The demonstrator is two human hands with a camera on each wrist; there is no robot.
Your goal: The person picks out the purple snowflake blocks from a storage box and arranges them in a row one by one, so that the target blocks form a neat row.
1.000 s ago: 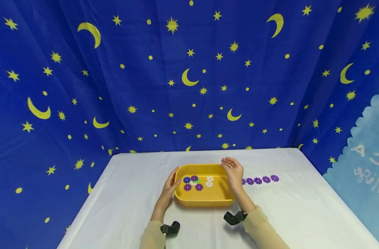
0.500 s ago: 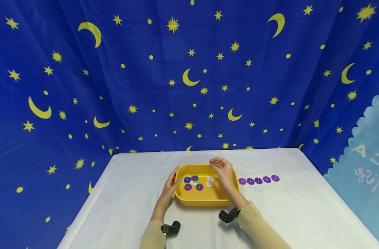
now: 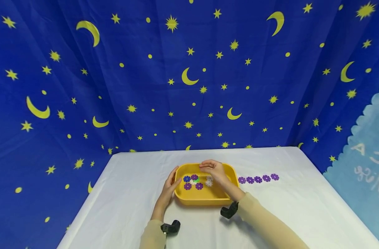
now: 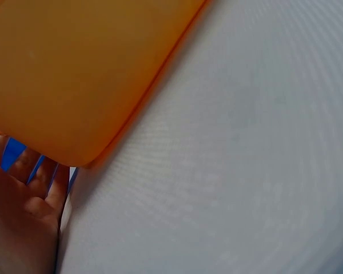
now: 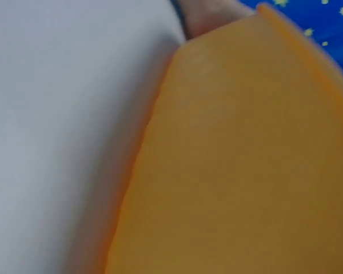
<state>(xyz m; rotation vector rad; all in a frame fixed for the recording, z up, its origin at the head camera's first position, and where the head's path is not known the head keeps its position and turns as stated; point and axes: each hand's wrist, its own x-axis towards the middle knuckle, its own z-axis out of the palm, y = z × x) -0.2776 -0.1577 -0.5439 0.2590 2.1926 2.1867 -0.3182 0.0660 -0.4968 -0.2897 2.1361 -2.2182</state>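
A yellow plastic basin stands on the white-covered table. My left hand grips its left end, thumb at the rim and fingers along the outside; the left wrist view shows those fingers against the basin. Over the basin's right half hovers my right hand, fingers loosely bent, nothing visible in them. Inside lie purple flower-shaped discs, a blue disc, a green disc and white discs, some partly covered by others. The basin's wall fills much of the right wrist view.
Right of the basin, several purple flower discs lie in a row on the white tablecloth. Behind the table hangs a blue curtain with yellow moons and stars. A light-blue panel is at the right.
My right hand has moved left from the basin's right rim to above its inside, uncovering the left end of the purple row. The left hand and the basin stay in place.
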